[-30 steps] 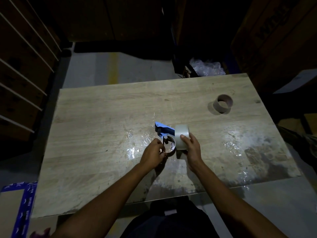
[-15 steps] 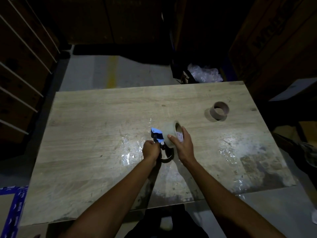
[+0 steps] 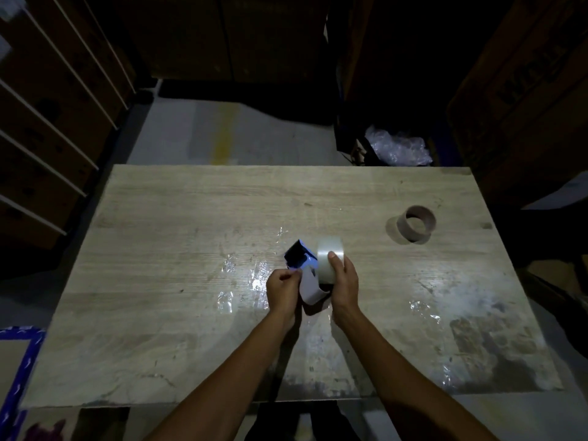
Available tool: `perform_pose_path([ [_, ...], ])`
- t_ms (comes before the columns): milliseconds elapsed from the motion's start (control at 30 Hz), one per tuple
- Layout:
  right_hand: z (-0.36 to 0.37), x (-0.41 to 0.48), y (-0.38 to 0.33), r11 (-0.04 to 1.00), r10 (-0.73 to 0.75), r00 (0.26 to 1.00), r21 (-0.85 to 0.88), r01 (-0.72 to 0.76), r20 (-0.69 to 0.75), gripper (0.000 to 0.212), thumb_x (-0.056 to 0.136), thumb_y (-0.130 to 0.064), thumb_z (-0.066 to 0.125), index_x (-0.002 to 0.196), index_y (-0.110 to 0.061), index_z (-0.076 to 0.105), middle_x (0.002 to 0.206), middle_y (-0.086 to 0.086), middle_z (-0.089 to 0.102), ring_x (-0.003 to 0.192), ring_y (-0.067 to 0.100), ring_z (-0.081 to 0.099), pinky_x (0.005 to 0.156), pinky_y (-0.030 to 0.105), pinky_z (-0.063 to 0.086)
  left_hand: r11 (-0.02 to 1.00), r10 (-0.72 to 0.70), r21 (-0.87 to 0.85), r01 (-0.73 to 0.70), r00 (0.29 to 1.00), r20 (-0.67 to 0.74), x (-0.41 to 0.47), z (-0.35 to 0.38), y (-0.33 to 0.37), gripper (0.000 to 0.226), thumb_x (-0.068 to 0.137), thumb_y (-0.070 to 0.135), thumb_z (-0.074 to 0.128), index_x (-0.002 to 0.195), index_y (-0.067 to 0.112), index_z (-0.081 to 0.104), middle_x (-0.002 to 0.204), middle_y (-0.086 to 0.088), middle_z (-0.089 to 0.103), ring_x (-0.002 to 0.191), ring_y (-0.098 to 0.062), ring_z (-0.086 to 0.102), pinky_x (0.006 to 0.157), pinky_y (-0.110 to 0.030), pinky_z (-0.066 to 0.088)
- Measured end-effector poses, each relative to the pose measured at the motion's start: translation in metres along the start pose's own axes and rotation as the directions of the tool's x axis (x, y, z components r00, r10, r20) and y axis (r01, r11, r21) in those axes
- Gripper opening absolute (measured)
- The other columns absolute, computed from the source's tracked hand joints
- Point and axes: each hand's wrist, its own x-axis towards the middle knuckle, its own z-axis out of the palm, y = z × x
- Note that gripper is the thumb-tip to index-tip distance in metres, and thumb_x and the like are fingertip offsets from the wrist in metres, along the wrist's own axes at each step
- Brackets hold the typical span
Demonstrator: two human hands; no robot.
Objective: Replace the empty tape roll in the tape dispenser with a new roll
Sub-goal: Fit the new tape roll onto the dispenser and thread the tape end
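Together, our hands work over the middle of the wooden table (image 3: 191, 218): our left hand (image 3: 283, 289) pinches the blue tape dispenser (image 3: 302, 261), while our right hand (image 3: 345, 280) grips the clear tape roll (image 3: 329, 254) just beside it. Well apart, the empty cardboard core (image 3: 418, 226) stands at the far right.

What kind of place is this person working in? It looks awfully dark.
Probably a warehouse or packing storeroom. Large cardboard cartons are stacked behind a worn wooden table, racking stands to the left, and crumpled plastic wrap sits in a bin. The packing tape roll fits that too.
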Motion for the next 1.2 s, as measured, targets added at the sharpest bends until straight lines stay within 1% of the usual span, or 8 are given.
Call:
perform_pose_path([
  [133, -0.011, -0.009, -0.011, 0.973, 0.130, 0.991, 0.196, -0.119, -0.041, 0.041, 0.093, -0.041, 0.057, 0.121, -0.013, 0.062, 0.108, 0.013, 0.068, 0.090, 0.025, 0.067, 0.064, 0.033, 0.054, 0.996, -0.010, -0.083, 0.012, 1.000, 0.028, -0.026, 0.008, 0.001, 0.021, 0.086, 0.020, 0.072, 0.095, 0.002, 0.066, 0.101, -0.018, 0.069, 0.096, -0.033, 0.065, 0.086, -0.052, 0.056],
  [300, -0.024, -0.019, -0.035, 0.959, 0.104, 0.994, 0.266, -0.095, -0.020, 0.037, 0.095, -0.037, 0.054, 0.114, -0.008, 0.063, 0.094, 0.010, 0.068, 0.079, 0.023, 0.065, 0.064, 0.034, 0.053, 0.988, 0.076, -0.135, -0.068, 0.996, 0.051, -0.056, 0.025, 0.015, 0.021, 0.082, 0.024, 0.076, 0.079, 0.007, 0.064, 0.081, -0.018, 0.066, 0.079, -0.034, 0.062, 0.075, -0.048, 0.056],
  [434, -0.038, -0.026, -0.056, 0.917, 0.161, 0.987, 0.370, -0.150, 0.001, 0.033, 0.092, -0.047, 0.055, 0.100, -0.016, 0.064, 0.097, 0.011, 0.067, 0.086, 0.028, 0.065, 0.077, 0.044, 0.053, 0.957, 0.014, -0.290, -0.018, 1.000, -0.017, -0.071, 0.028, 0.023, 0.037, 0.076, 0.034, 0.078, 0.104, 0.022, 0.056, 0.106, -0.018, 0.067, 0.096, -0.040, 0.068, 0.083, -0.062, 0.055],
  [600, -0.046, -0.036, -0.080, 0.878, 0.140, 0.989, 0.457, -0.141, 0.036, 0.032, 0.094, -0.043, 0.052, 0.090, -0.014, 0.064, 0.088, 0.011, 0.067, 0.075, 0.024, 0.065, 0.066, 0.037, 0.052, 0.908, -0.088, -0.410, 0.091, 0.996, 0.026, -0.082, 0.029, 0.035, 0.036, 0.082, 0.034, 0.074, 0.107, 0.008, 0.073, 0.104, -0.020, 0.075, 0.101, -0.042, 0.069, 0.078, -0.046, 0.054],
  [767, -0.053, -0.043, -0.089, 0.839, 0.163, 0.985, 0.517, -0.169, 0.058, 0.085, 0.050, -0.068, 0.070, 0.118, -0.017, 0.062, 0.114, 0.014, 0.065, 0.095, 0.030, 0.066, 0.075, 0.041, 0.055, 0.779, -0.274, -0.491, 0.390, 0.916, 0.293, -0.096, 0.024, 0.050, 0.027, 0.093, 0.030, 0.062, 0.088, 0.005, 0.069, 0.070, -0.014, 0.073, 0.076, -0.029, 0.064, 0.068, -0.036, 0.052],
  [901, -0.063, -0.045, -0.102, 0.831, 0.123, 0.984, 0.528, -0.173, 0.128, 0.057, 0.065, -0.062, 0.066, 0.101, -0.018, 0.064, 0.101, 0.013, 0.066, 0.088, 0.028, 0.064, 0.086, 0.047, 0.052, 0.764, -0.197, -0.507, 0.399, 0.893, 0.405, -0.104, 0.028, 0.047, 0.031, 0.070, 0.021, 0.075, 0.096, 0.008, 0.063, 0.096, -0.016, 0.066, 0.093, -0.032, 0.061, 0.092, -0.040, 0.051],
  [1001, -0.072, -0.041, -0.105, 0.834, 0.107, 0.977, 0.518, -0.190, 0.186, 0.041, 0.091, -0.052, 0.049, 0.097, -0.014, 0.064, 0.096, 0.015, 0.066, 0.085, 0.028, 0.063, 0.083, 0.046, 0.051, 0.746, -0.138, -0.514, 0.422, 0.854, 0.502, -0.110, 0.032, 0.050, 0.035, 0.061, 0.019, 0.079, 0.091, 0.006, 0.067, 0.114, -0.019, 0.057, 0.113, -0.036, 0.052, 0.116, -0.056, 0.028],
  [1201, -0.089, -0.040, -0.116, 0.898, -0.013, 0.965, 0.428, -0.103, 0.260, 0.018, 0.093, -0.038, 0.053, 0.099, -0.022, 0.060, 0.098, 0.009, 0.063, 0.086, 0.026, 0.062, 0.071, 0.045, 0.057, 0.771, -0.146, -0.504, 0.390, 0.877, 0.457, -0.106, 0.034, 0.059, 0.014, 0.086, 0.024, 0.058, 0.090, 0.011, 0.064, 0.108, -0.016, 0.058, 0.108, -0.038, 0.053, 0.094, -0.057, 0.049],
])
